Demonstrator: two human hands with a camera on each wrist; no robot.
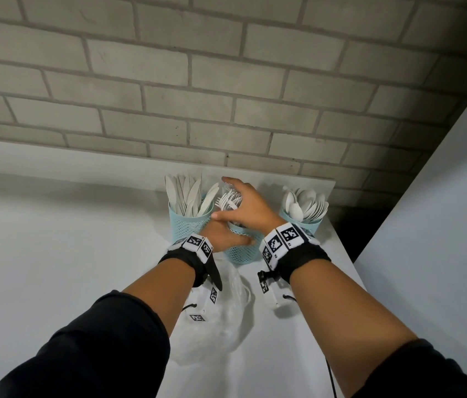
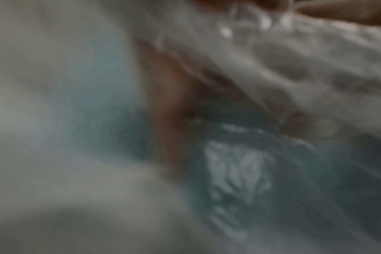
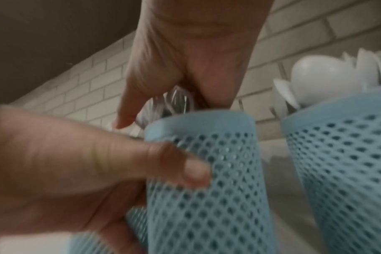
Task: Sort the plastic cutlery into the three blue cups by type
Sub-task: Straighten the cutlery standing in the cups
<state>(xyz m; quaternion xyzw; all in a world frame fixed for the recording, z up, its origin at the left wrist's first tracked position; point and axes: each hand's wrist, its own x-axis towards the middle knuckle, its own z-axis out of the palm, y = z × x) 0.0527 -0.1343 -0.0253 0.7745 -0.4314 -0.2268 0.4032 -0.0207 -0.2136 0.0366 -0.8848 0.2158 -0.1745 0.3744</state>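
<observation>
Fingers of your right hand are spread loosely over the forks, which stand in the middle cup; whether they pinch any of them, I cannot tell. Your left hand curls around that cup's mesh wall, thumb pressed on it just below the rim (plain in the right wrist view).

Taking the middle cup as the landmark: the knives fill the cup touching its left side, the spoons fill the cup just beside its right, and a crumpled clear bag lies on the white table near its front. All 3 types look sorted.

The risk, as I judge it, is tipping. These cups are light and top-heavy, so if you push the forks sideways, or let go too early, the middle cup could topple into a neighbour and spill cutlery.
</observation>
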